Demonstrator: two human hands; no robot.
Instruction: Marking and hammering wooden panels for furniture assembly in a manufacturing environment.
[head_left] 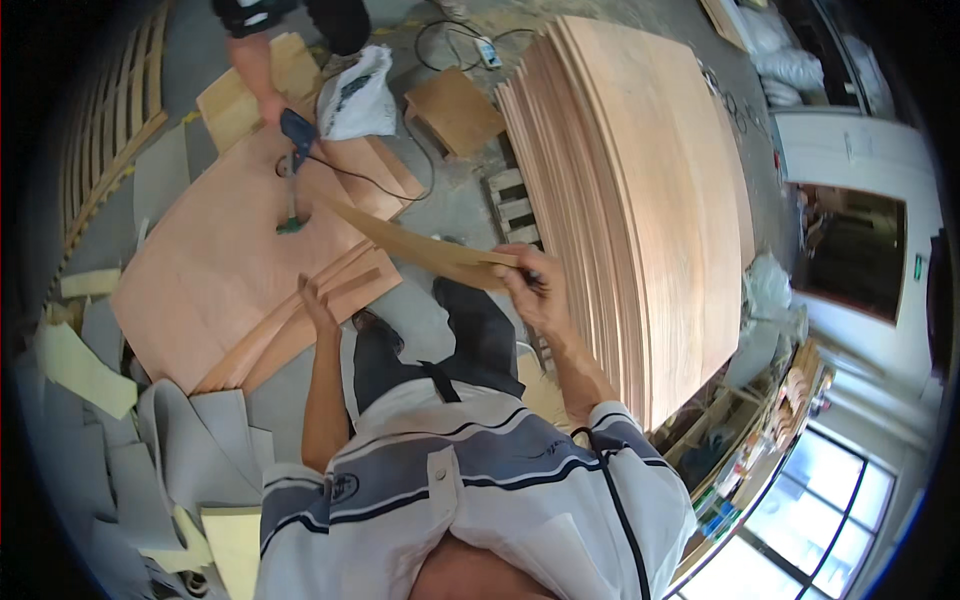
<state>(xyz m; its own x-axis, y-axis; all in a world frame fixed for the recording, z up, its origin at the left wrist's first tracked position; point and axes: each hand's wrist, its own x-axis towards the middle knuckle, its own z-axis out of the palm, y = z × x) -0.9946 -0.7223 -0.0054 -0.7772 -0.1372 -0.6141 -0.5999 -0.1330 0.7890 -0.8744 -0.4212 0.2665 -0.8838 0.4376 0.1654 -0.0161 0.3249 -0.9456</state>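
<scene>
My right hand (pixel 532 285) grips the near end of a thin curved strip of plywood (pixel 420 243), which reaches away to the upper left above the floor. My left hand (pixel 318 303) hangs with its fingers spread and holds nothing, just above several narrow wood strips (pixel 300 320) lying on a large plywood sheet (pixel 215 255). My dark trousers and shoe show below the strip.
A tall stack of plywood sheets (pixel 640 190) on a pallet stands at my right. Another person's hand (pixel 272 105) holds a blue power tool (pixel 296 135) on the floor sheet, with a white bag (pixel 358 95) beside it. Grey and pale offcuts (pixel 150 440) litter the left floor.
</scene>
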